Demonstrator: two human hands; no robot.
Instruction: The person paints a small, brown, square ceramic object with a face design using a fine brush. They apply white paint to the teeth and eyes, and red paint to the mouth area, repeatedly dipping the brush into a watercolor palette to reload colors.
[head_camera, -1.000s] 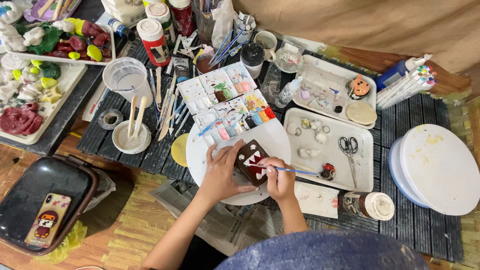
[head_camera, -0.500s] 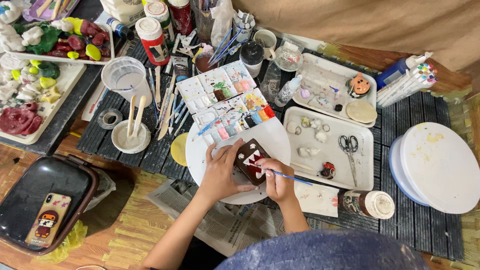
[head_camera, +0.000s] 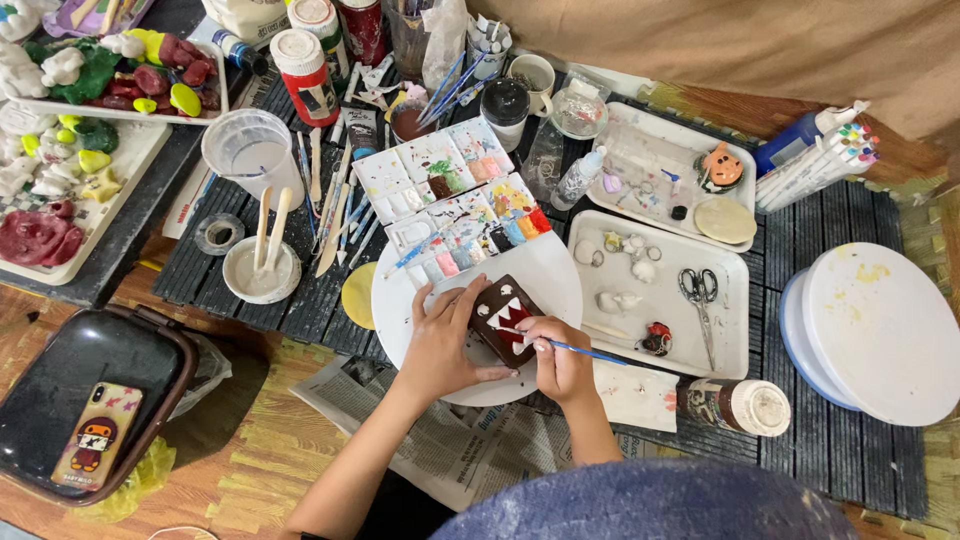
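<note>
While the left hand (head_camera: 440, 345) steadies the brown clay figure (head_camera: 503, 318) on the white round board (head_camera: 400, 290), fingers gripping its edge, right hand (head_camera: 558, 358) fingers pinching a blue-handled paintbrush (head_camera: 585, 351), tip on the figure's red mouth.

A round board (head_camera: 545, 275) lies mid-bench with a clay piece (head_camera: 503, 318) on it, between the left hand (head_camera: 440, 345) and right hand (head_camera: 560, 360). Behind it sits a paint palette (head_camera: 450, 195); to its right, a tray (head_camera: 730, 330) holding scissors (head_camera: 698, 292); far left, a phone (head_camera: 97, 436) in a case (head_camera: 60, 370).
</note>
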